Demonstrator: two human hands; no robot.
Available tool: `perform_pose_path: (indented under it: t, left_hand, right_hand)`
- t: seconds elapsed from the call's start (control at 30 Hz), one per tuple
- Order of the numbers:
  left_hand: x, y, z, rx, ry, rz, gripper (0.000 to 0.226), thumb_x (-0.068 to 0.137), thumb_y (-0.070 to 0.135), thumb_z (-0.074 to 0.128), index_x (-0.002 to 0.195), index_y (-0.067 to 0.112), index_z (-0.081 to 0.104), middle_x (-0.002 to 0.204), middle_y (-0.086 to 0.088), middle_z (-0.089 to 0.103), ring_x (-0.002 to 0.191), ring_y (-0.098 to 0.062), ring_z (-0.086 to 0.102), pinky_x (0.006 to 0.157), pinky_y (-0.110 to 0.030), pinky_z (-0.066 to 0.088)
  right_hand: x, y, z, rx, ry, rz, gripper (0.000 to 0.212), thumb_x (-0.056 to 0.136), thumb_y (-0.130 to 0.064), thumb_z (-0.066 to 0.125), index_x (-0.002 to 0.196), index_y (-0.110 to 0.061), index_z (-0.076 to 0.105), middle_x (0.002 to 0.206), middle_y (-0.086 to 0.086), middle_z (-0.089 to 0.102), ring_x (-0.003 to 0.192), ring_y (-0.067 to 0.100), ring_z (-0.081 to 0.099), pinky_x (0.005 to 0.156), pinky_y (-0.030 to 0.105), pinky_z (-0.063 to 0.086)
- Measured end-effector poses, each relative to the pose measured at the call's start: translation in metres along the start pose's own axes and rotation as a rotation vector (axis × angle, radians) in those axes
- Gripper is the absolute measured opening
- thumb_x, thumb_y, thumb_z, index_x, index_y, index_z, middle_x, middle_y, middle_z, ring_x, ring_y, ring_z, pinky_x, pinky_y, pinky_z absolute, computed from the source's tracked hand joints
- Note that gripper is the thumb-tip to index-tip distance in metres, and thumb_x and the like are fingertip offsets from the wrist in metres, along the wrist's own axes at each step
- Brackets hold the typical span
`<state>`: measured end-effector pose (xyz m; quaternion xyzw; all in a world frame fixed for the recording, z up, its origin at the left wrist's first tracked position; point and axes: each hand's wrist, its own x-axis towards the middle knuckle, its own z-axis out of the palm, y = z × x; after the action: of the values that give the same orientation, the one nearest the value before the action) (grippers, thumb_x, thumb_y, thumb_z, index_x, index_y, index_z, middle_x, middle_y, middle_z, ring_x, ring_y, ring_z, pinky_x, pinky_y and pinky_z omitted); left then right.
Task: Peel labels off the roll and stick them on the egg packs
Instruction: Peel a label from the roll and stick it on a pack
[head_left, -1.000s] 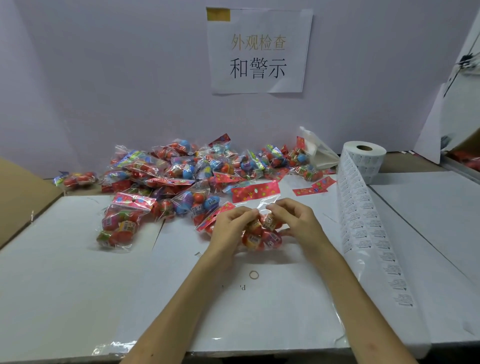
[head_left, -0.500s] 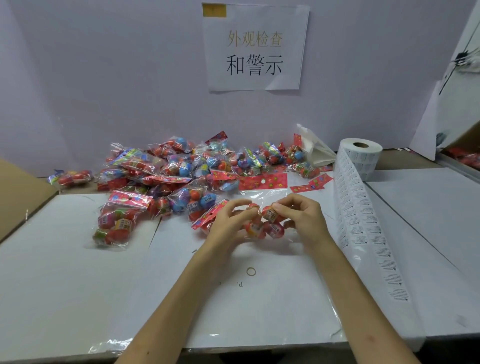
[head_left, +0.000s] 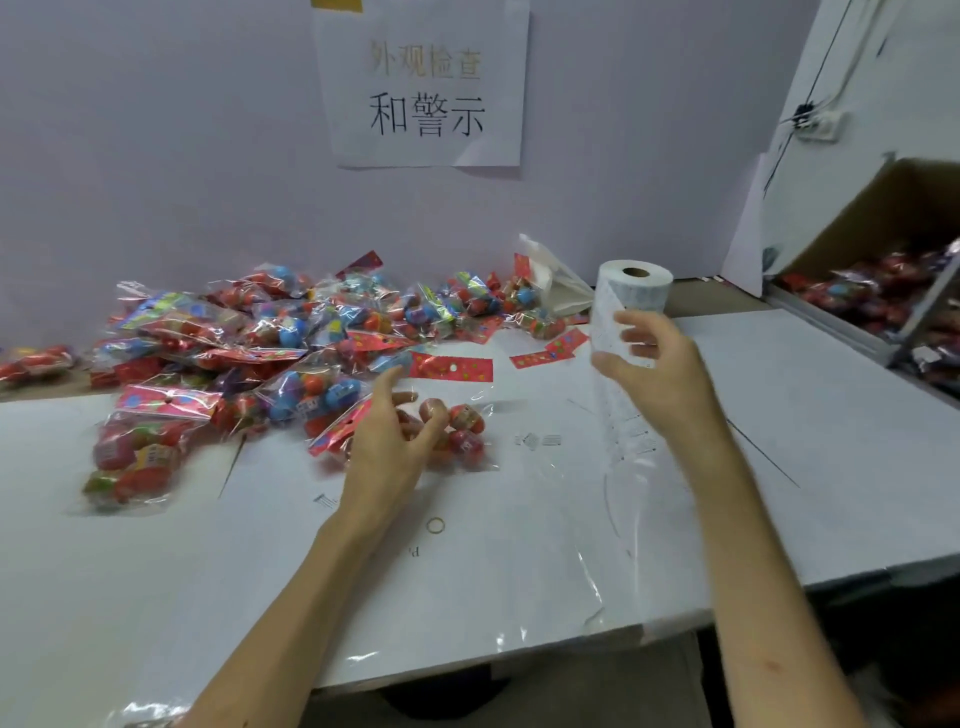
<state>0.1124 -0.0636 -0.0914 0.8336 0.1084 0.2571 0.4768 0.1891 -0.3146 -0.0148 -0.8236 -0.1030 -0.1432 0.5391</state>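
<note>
One egg pack (head_left: 465, 431) lies on the surface (head_left: 519, 571) under the left hand (head_left: 395, 447), whose fingers hang loosely curled, gripping nothing. The right hand (head_left: 654, 364) curls thumb and fingers round the label strip (head_left: 618, 426) just below the roll (head_left: 631, 283). This looks like fetching a label, and the next move calls for a clean peel. A cardboard box (head_left: 883, 234) on the right holds more packs.

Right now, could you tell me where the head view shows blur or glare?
Head view: motion blur softens the left hand and the right hand pinching the label strip; the wall sign has a faint upper line; glare streaks the cellophane egg packs.
</note>
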Motion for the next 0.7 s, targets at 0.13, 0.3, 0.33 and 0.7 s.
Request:
perform_pose_path:
  t: [0.13, 0.3, 0.33, 0.7]
  left_hand:
    - [-0.001, 0.0, -0.001, 0.08, 0.007, 0.137, 0.074, 0.088, 0.014, 0.079, 0.152, 0.017, 0.041, 0.139, -0.006, 0.057, 0.112, -0.016, 0.063, 0.097, -0.031, 0.055]
    - [-0.004, 0.001, 0.0, 0.201, 0.078, 0.263, 0.061, 0.083, 0.002, 0.08, 0.138, 0.011, 0.055, 0.14, -0.008, 0.05, 0.116, -0.024, 0.058, 0.096, -0.041, 0.057]
    - [-0.004, 0.002, 0.0, 0.232, 0.106, 0.309, 0.056, 0.082, 0.001, 0.08, 0.132, 0.01, 0.059, 0.137, -0.009, 0.051, 0.117, -0.027, 0.057, 0.096, -0.044, 0.056]
    - [-0.016, 0.018, -0.004, 0.084, 0.024, 0.468, 0.006, 0.09, 0.017, 0.071, 0.096, 0.016, 0.072, 0.102, 0.005, 0.067, 0.096, -0.009, 0.061, 0.081, -0.024, 0.05]
  right_hand:
    - [-0.022, 0.039, -0.05, -0.095, -0.026, 0.266, 0.066, 0.085, -0.03, 0.081, 0.142, -0.025, 0.048, 0.127, -0.007, 0.052, 0.118, 0.015, 0.053, 0.094, 0.033, 0.042]
    - [-0.058, 0.072, -0.071, 0.299, -0.33, 0.472, 0.053, 0.077, -0.04, 0.081, 0.124, -0.018, 0.07, 0.112, 0.007, 0.076, 0.1, 0.029, 0.074, 0.085, 0.041, 0.056]
    - [-0.064, 0.073, -0.069, 0.36, -0.384, 0.464, 0.049, 0.077, -0.042, 0.079, 0.119, -0.017, 0.073, 0.114, 0.01, 0.076, 0.103, 0.032, 0.073, 0.09, 0.045, 0.056]
    - [-0.11, 0.025, -0.003, 0.727, -0.57, 0.333, 0.038, 0.086, -0.016, 0.064, 0.123, -0.016, 0.072, 0.125, 0.017, 0.071, 0.114, 0.036, 0.068, 0.087, 0.033, 0.058]
